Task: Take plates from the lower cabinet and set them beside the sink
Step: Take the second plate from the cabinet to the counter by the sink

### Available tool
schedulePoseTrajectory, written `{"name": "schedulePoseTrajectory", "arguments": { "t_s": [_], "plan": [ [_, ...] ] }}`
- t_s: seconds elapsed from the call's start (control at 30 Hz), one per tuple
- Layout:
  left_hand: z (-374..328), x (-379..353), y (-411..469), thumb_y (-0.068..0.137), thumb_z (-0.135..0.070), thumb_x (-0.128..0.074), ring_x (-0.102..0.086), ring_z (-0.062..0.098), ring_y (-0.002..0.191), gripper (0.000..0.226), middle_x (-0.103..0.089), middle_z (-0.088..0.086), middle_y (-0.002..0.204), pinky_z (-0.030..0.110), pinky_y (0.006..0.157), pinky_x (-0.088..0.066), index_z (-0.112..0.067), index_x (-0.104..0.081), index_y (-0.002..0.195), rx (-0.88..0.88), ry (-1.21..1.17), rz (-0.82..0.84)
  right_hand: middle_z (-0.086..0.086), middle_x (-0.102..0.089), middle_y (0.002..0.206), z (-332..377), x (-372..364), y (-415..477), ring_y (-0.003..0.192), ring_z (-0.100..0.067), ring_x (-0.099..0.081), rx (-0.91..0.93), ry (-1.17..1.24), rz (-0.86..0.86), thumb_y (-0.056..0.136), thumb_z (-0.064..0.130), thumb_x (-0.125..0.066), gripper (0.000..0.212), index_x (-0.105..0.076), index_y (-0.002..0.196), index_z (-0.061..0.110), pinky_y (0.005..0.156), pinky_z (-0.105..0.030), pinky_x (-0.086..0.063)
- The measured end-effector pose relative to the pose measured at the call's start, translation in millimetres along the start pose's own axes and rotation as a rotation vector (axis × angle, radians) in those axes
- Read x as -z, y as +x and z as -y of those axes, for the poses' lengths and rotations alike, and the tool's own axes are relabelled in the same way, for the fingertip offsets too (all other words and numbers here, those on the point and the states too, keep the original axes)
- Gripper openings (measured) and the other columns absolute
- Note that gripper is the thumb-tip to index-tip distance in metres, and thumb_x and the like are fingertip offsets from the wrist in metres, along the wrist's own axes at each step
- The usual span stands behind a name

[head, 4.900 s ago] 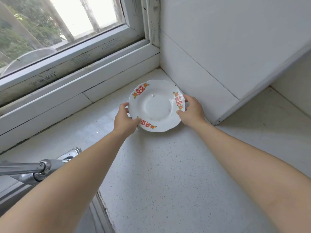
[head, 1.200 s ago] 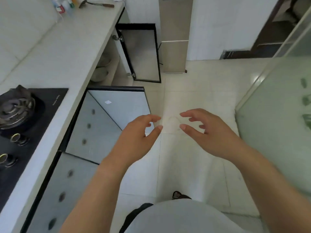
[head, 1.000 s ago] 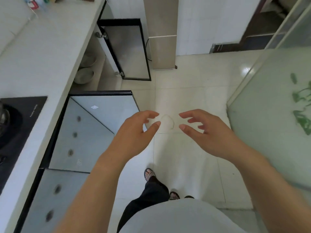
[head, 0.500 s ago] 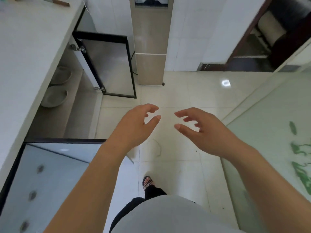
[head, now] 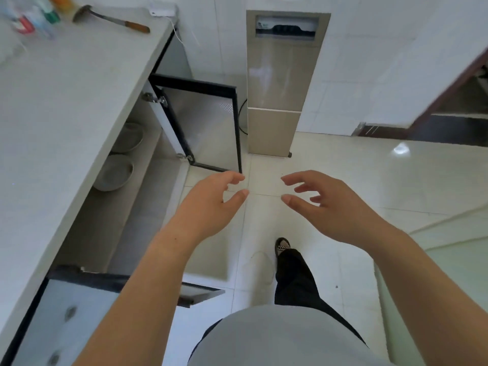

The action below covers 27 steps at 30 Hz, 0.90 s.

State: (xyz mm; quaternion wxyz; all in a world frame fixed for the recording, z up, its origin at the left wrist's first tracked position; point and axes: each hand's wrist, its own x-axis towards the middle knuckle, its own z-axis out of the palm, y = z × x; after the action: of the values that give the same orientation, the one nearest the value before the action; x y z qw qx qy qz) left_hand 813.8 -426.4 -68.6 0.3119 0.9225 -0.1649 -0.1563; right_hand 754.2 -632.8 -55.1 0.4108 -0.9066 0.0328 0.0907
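The lower cabinet under the white counter stands open at the left. On its shelf sit two pale plates, the nearer plate in front of the farther plate; both are partly hidden by the counter edge. My left hand and my right hand float side by side above the floor, to the right of the cabinet. Each has loosely curved, spread fingers and holds nothing.
The far cabinet door with a black frame swings out over the floor; a nearer door juts out below my left arm. A white counter carries a knife and bottles. A tall beige appliance stands against the wall.
The plate was set down by the window earlier. Since then I turned from the hob and walked along the counter; the open cabinet with plates has come closer. Both hands stay empty.
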Motion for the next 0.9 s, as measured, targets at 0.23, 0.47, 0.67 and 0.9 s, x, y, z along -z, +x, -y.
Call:
{"name": "schedulePoseTrajectory", "arguments": {
  "t_s": [0.23,0.47,0.67,0.9],
  "plan": [
    [-21,15,121,0.092,-0.039,-0.049,-0.05,0.004,0.111,0.035,-0.055,-0.013,0.126,0.019,0.088,-0.033,-0.029,-0.051,0.126,0.095,0.003,-0.109,0.022,-0.054,0.119,-13,57,140,0.106,0.002,-0.052,0.098,-0.018,0.145,0.086,0.048,-0.053,0.037,-0.054,0.121,0.034,0.094,-0.029,-0.046],
    [-11,42,199,0.091,-0.038,-0.049,-0.052,0.012,0.114,0.037,-0.057,-0.007,0.126,0.025,0.095,-0.036,-0.025,-0.053,0.125,0.265,0.037,-0.273,0.013,-0.054,0.123,-3,87,256,0.109,-0.004,-0.052,0.258,-0.113,0.259,0.088,0.046,-0.05,0.043,-0.051,0.126,0.027,0.096,-0.032,-0.046],
    [39,83,200,0.091,-0.035,-0.051,-0.052,0.01,0.116,0.036,-0.057,-0.01,0.125,0.029,0.097,-0.038,-0.025,-0.053,0.126,0.473,-0.039,-0.387,0.017,-0.055,0.121,46,48,333,0.11,-0.001,-0.052,0.337,-0.035,0.467,0.089,0.042,-0.053,0.034,-0.053,0.122,0.031,0.095,-0.029,-0.046],
    [95,137,218,0.091,-0.036,-0.052,-0.05,0.005,0.115,0.035,-0.056,-0.013,0.125,0.021,0.094,-0.035,-0.027,-0.054,0.124,0.572,-0.096,-0.518,0.013,-0.054,0.123,109,2,407,0.109,-0.003,-0.05,0.509,-0.11,0.523,0.09,0.037,-0.054,0.039,-0.052,0.126,0.024,0.086,-0.013,-0.037]
  ]
}}
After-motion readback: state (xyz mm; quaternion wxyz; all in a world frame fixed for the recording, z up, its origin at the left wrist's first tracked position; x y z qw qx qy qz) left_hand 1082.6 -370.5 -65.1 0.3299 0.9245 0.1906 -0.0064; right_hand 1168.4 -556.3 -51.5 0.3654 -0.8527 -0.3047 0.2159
